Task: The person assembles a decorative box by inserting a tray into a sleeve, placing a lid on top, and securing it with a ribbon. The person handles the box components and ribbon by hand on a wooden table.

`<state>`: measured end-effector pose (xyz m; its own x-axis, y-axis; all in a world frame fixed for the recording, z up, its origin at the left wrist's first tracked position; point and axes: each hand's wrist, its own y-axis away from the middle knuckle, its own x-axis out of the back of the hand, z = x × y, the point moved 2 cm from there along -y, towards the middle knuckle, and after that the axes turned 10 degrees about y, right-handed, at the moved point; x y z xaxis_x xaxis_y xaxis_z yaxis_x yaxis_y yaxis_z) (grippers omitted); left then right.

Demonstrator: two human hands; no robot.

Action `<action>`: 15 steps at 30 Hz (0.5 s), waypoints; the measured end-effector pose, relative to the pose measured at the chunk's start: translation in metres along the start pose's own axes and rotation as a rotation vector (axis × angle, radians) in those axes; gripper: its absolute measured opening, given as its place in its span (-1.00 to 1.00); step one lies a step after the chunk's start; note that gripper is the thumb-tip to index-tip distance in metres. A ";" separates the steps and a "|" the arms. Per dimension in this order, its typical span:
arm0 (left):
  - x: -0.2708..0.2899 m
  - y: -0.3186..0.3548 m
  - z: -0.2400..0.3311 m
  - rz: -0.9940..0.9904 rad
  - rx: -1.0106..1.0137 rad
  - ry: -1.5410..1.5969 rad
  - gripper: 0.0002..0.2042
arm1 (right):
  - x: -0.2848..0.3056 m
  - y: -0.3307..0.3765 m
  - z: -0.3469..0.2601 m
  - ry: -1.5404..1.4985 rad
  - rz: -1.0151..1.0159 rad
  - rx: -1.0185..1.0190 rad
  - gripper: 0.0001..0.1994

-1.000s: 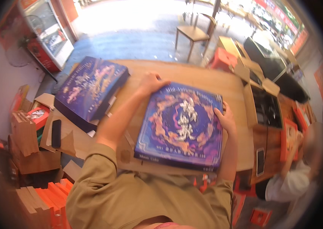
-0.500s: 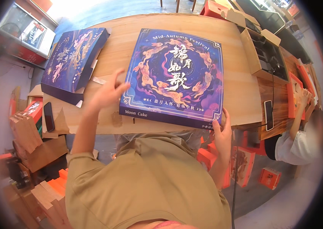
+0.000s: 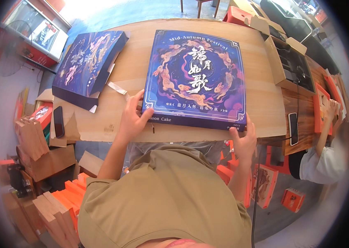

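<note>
A large flat mooncake box [image 3: 195,74], dark blue and purple with a ring of rabbits, lies on the table in front of me. My left hand [image 3: 135,113] grips its near left corner, thumb on the top edge and fingers along the left side. At the near right corner, my right hand [image 3: 243,138] has its thumb against the front side and its fingers round the right side. Left of it rests a second blue box [image 3: 87,68], its flaps partly out at the side. Between the two boxes is a small white strip [image 3: 117,88].
Two phones lie on the table, a dark one [image 3: 59,122] at the left edge and another [image 3: 293,129] at the right. An open carton [image 3: 279,70] holds dark items at the far right. Beyond it, a co-worker's hands [image 3: 332,108] touch orange boxes. Cartons [image 3: 52,163] crowd the floor.
My left hand has come down from the air onto the box's near left corner. The box now sits turned a little straighter. My right hand stays at the near right corner.
</note>
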<state>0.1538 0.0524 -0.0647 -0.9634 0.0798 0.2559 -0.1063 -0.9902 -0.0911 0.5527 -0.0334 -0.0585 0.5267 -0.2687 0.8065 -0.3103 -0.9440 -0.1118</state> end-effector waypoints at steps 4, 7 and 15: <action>0.004 0.013 0.007 -0.163 -0.266 -0.280 -0.03 | 0.004 0.001 -0.001 0.176 0.204 0.305 -0.05; 0.003 0.013 -0.004 -0.236 -0.308 -0.328 0.01 | -0.008 0.003 0.000 -0.076 0.122 0.135 -0.06; 0.023 -0.001 0.021 0.135 -0.747 -0.307 -0.21 | -0.006 -0.027 0.030 -0.106 0.515 0.473 -0.20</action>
<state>0.1367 0.0532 -0.0389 -0.8809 -0.1771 0.4390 -0.2345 -0.6423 -0.7297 0.5819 -0.0124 -0.0775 0.4875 -0.6977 0.5250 -0.1760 -0.6674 -0.7236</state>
